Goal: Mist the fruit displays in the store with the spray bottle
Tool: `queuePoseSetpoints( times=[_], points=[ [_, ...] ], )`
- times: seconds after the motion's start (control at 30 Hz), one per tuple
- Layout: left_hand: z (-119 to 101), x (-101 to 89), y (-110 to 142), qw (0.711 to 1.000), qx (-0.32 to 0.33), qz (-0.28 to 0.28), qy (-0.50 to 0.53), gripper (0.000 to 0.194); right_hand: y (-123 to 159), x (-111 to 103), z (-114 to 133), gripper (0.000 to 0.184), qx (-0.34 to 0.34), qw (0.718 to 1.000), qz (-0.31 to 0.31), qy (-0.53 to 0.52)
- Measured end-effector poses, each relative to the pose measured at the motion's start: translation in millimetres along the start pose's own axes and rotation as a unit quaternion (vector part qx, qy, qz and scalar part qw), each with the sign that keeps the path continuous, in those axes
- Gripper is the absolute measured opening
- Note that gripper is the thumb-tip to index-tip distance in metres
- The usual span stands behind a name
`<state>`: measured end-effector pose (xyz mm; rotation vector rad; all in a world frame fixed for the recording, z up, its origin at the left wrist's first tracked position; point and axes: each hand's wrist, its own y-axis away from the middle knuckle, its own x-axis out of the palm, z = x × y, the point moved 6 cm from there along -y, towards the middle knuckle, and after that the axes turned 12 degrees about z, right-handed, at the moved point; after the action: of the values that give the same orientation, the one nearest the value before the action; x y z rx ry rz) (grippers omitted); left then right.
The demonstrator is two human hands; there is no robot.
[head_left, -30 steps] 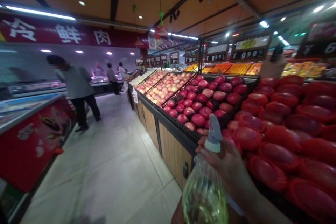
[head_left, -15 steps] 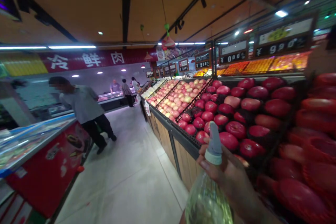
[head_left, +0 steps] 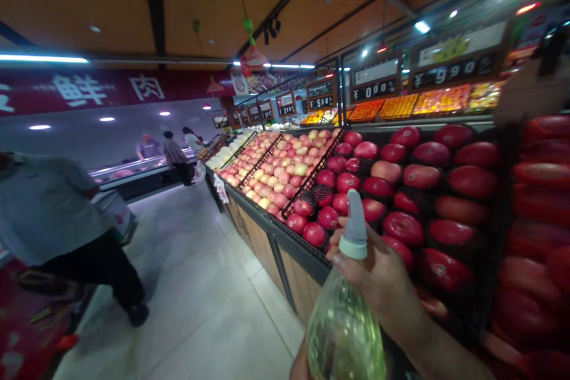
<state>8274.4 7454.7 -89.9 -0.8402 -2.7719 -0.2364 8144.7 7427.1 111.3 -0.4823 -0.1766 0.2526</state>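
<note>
Mid-stride in the aisle at the left, a person in a grey shirt [head_left: 57, 208] partly hid a red freezer [head_left: 27, 314], with a pale box [head_left: 116, 214] just beside them; whether they held it could not be told. Three more people were near the lit meat surface [head_left: 129, 171] at the back. A wood-panelled stand [head_left: 294, 285] ran along the right of the aisle, below price signs [head_left: 376, 89]. Its black crates held dark red fruit [head_left: 403, 227] nearest, then pink and yellow fruit [head_left: 289, 169], then white fruit [head_left: 227, 155] farther off.

A clear bottle [head_left: 345, 332] of pale yellow-green liquid was before the stand, covering part of its front, its base cut off by the lower edge. Its pale nozzle [head_left: 356, 219] pointed up against the dark red fruit. The right hand [head_left: 378, 279] had its grip pinched around the neck, under the collar. The left hand [head_left: 301, 363] showed only a sliver beside the bottle; its grip could not be told.
</note>
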Motion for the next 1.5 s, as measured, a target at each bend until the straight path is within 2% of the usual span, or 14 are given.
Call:
queuePoseSetpoints(
  times=[0.1,0.17,0.3,0.43,0.53,0.67,0.73,0.83,0.93,1.07,1.2,1.4,1.5],
  points=[
    [19.2,-24.9,-39.8,0.996,-0.054,0.065,-0.02,0.034,-7.0,-6.8,-0.2,0.024,0.006,0.998,-0.037,0.057],
    [30.2,-38.0,-49.5,0.99,-0.083,0.109,-0.035,0.031,-8.5,-11.8,-2.1,0.025,0.011,0.993,-0.066,0.094],
    [31.3,-63.7,-39.9,0.978,-0.097,0.175,-0.061,0.028,-11.1,-16.8,-7.5,0.034,0.028,0.987,-0.133,0.089],
    [8.9,-73.7,-37.1,0.974,-0.061,0.209,-0.061,0.028,-15.1,-15.9,-4.2,0.04,0.037,0.973,-0.21,0.09],
    [-14.0,-62.4,-44.7,0.975,-0.017,0.219,-0.028,0.037,-16.0,-15.7,-2.0,0.041,0.043,0.959,-0.25,0.124],
    [-50.3,-35.7,-50.0,0.973,0.059,0.22,0.038,0.085,-13.4,-21.4,-3.7,0.042,0.054,0.938,-0.272,0.209],
    [-67.6,-23.8,-48.4,0.964,0.093,0.226,0.107,0.075,-12.2,-25.1,-4.3,0.045,0.051,0.935,-0.276,0.216],
    [-80.9,-11.0,-47.2,0.953,0.075,0.231,0.182,0.07,-10.3,-29.7,-1.0,0.046,0.035,0.935,-0.298,0.189],
    [-91.3,-3.2,-51.6,0.959,0.081,0.236,0.136,0.076,-7.9,-34.7,4.5,0.037,0.017,0.93,-0.333,0.154],
    [-108.2,12.7,-60.2,0.925,0.118,0.329,0.148,0.088,-6.1,-45.0,8.7,0.033,0.001,0.924,-0.366,0.112],
    [-121.5,20.3,-68.7,0.913,0.136,0.368,0.114,0.085,-6.7,-54.7,13.1,0.039,-0.01,0.919,-0.381,0.104],
    [-125.9,25.8,-75.7,0.914,0.13,0.362,0.131,0.089,-12.0,-63.4,15.5,0.047,-0.009,0.915,-0.39,0.099],
    [-128.8,28.2,-74.8,0.909,0.141,0.365,0.145,0.085,-17.7,-66.1,15.6,0.043,-0.008,0.913,-0.395,0.1]
  ],
)
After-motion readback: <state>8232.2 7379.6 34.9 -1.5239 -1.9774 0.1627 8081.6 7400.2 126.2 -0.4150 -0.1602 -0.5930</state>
